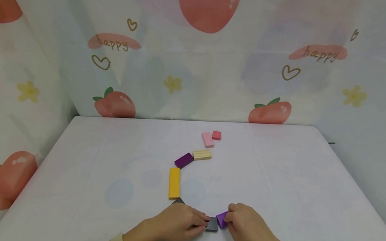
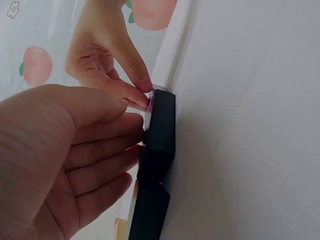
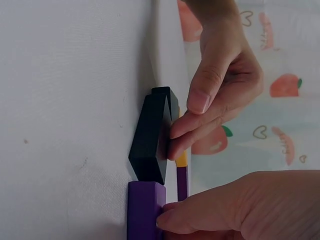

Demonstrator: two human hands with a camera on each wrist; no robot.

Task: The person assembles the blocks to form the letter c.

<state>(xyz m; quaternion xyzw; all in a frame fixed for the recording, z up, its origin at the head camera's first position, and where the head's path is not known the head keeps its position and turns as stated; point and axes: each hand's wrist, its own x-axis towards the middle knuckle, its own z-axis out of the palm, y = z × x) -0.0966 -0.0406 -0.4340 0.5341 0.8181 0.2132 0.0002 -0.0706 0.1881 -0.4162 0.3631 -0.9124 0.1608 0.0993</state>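
I see the right hand pinching a purple block on the white surface, well away from its back edge and right beside a black block. The left hand touches the black block with almost straight fingers. A yellow block lies farther back, and a little red block sits near the back edge.

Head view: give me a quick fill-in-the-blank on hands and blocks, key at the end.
1. The ____ hand pinches the purple block.
2. The dark purple block lies between the wood-grained block and the ____ block.
3. The small red block lies beside the ____ block.

Missing words: right; yellow; pink
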